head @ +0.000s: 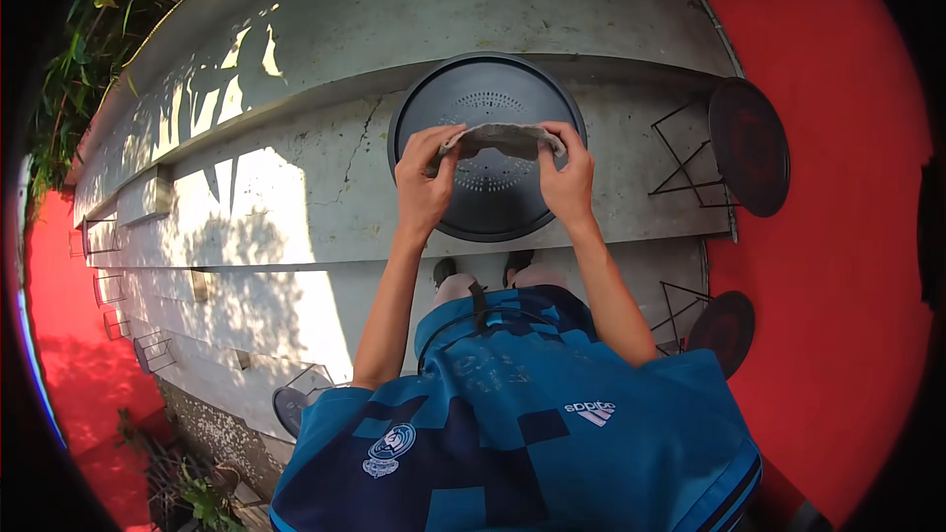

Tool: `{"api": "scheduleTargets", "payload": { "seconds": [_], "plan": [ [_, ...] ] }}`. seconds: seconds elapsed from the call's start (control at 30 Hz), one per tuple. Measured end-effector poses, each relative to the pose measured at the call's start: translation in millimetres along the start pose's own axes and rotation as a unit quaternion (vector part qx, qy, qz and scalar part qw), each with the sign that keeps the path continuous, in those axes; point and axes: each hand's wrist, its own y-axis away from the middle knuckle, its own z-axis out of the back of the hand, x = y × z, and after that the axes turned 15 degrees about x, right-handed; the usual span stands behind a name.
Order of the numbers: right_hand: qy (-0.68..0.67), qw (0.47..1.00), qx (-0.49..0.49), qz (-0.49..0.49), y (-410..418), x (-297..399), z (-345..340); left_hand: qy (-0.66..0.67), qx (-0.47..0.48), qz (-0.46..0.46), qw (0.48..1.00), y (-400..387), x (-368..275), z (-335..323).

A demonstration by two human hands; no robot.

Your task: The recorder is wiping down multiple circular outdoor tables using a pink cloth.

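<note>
Both my hands hold a grey cloth [502, 134] by its opposite ends, stretched between them and sagging slightly. My left hand [425, 181] pinches the left end between thumb and fingers. At the other end, my right hand [567, 174] grips it the same way. Beneath the cloth is a round dark grey table top [491, 74] with a raised rim and rows of small perforations. The cloth and hands cover part of its middle. Whether the cloth touches the table top cannot be told.
Concrete steps [332, 37] run across the view, with sunlit patches at left. Two round dark tables [750, 148] with thin metal legs stand at right by a red surface [828, 89]. Another round-topped piece [290, 406] is at lower left. Leafy plants [89, 66] hang at upper left.
</note>
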Motion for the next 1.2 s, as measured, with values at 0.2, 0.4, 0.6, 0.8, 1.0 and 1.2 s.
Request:
{"api": "scheduleTargets", "payload": {
  "seconds": [0.2,0.4,0.6,0.8,1.0,1.2],
  "plan": [
    [0.112,0.985,0.011,0.132,-18,-41,28,-0.189,0.004,-0.046,0.981,-11,5,-37],
    [0.315,0.868,0.380,-0.059,24,-134,26,-0.249,0.154,0.064,0.954,60,109,-87],
    [0.248,0.886,0.388,-0.044,8,-156,-19,-0.283,0.211,0.089,0.932,87,125,-103],
    [0.309,0.862,0.401,-0.020,-11,-165,-82,-0.347,0.138,0.160,0.914,93,112,-111],
    [0.373,0.854,0.361,-0.018,20,-167,-76,-0.382,0.017,0.294,0.876,120,125,-100],
    [0.419,0.849,0.316,-0.065,0,-189,-38,-0.353,0.062,0.266,0.895,119,130,-70]
  ]
}}
